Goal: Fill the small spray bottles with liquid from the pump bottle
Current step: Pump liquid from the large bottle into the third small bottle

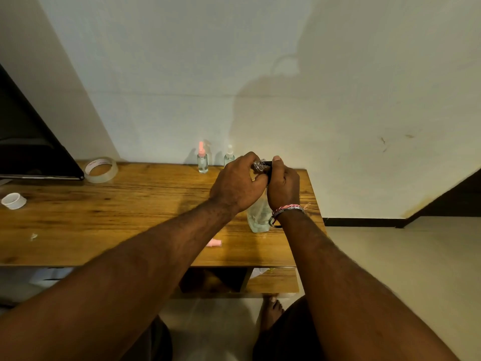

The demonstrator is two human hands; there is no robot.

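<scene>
The clear pump bottle (258, 217) stands on the wooden table (130, 209) near its right end, its lower body showing between my wrists. My right hand (282, 186) grips its black pump head from the right, thumb on top. My left hand (238, 182) holds a small clear spray bottle (260, 165) at the pump's nozzle, fingers curled round it. Two more small spray bottles stand at the back edge: one with a pink cap (202, 158) and one with a white cap (229, 155), partly hidden behind my left hand. A pink cap (215, 242) lies near the table's front edge.
A roll of clear tape (101, 169) and a dark monitor (28, 142) sit at the back left. A small white roll (13, 200) lies at the left edge. A shelf (270, 280) shows under the table, my foot (272, 308) on the floor below.
</scene>
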